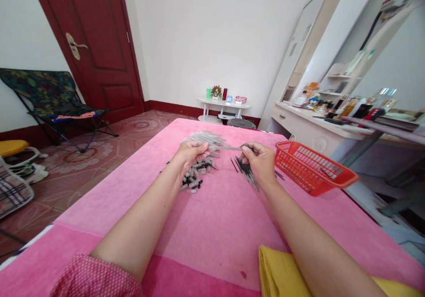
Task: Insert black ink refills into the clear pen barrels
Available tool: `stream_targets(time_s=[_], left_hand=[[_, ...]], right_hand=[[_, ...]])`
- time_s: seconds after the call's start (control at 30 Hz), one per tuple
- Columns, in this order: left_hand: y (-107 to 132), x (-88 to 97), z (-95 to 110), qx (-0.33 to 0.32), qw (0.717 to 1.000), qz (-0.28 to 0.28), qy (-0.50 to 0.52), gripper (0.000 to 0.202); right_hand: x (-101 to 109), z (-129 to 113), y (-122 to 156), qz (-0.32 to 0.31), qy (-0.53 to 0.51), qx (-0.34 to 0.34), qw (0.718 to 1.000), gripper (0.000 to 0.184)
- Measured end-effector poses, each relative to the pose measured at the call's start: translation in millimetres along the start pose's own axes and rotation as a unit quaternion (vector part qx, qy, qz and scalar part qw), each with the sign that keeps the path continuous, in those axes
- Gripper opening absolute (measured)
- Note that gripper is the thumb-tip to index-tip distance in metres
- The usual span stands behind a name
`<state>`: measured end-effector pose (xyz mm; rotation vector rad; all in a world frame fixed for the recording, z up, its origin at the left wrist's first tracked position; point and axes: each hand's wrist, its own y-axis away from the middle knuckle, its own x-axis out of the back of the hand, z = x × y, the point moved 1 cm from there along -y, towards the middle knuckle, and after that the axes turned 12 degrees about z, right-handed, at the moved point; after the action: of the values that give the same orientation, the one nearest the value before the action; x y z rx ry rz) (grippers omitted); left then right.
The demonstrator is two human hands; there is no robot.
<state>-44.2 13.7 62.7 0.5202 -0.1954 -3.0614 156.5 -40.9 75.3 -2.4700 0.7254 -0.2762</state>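
Both hands are raised over a pink-covered table (pixel 206 239), with a slim, translucent pen barrel (pixel 226 148) stretched level between them. My left hand (pixel 191 154) pinches its left end between thumb and fingers. At the other end, my right hand (pixel 260 159) is closed on the barrel; whether a refill is also in those fingers is hidden. Behind the left hand lies a heap of clear pen barrels (pixel 204 136). Small black and whitish pen caps or plugs (pixel 193 181) are piled just below that hand. Thin dark pen refills (pixel 247 172) lie beneath the right hand.
An orange-red plastic basket (pixel 299 173) stands at the table's right side. Folded yellow cloth (pixel 277 270) lies near my right forearm. Beyond the table are a low white stand (pixel 224 103), a folding chair (pixel 43 95) and a crowded dressing table (pixel 318 126).
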Motion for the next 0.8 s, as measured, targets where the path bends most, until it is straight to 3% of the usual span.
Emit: stream_targets(time_s=[0.13,0.27,0.33,0.63,0.7,0.8], left_hand=[[4,-3.9,1,-0.053,0.998,0.007,-0.029,0.02],[9,-9.4,5,-0.117,0.992,-0.003,-0.054,0.028],[9,-10.2,6,-0.144,0.987,-0.003,-0.065,0.03],[0,-8.0,-1,-0.166,0.984,0.014,-0.07,0.033],[3,-11.7,-4,-0.169,0.983,0.017,-0.07,0.03],[11,-21.2,-7,-0.16,0.981,-0.019,-0.105,0.026]], right_hand=[[0,7,-4,-0.013,-0.026,-0.102,0.994,0.014],[0,17,-6,-0.043,-0.046,-0.232,0.971,0.014],[-1,19,-5,-0.065,-0.042,-0.261,0.962,0.014],[8,13,-15,-0.186,0.025,-0.226,0.956,0.02],[9,11,-16,-0.233,0.044,-0.169,0.957,0.023],[7,7,-13,-0.287,0.108,-0.02,0.951,0.019]])
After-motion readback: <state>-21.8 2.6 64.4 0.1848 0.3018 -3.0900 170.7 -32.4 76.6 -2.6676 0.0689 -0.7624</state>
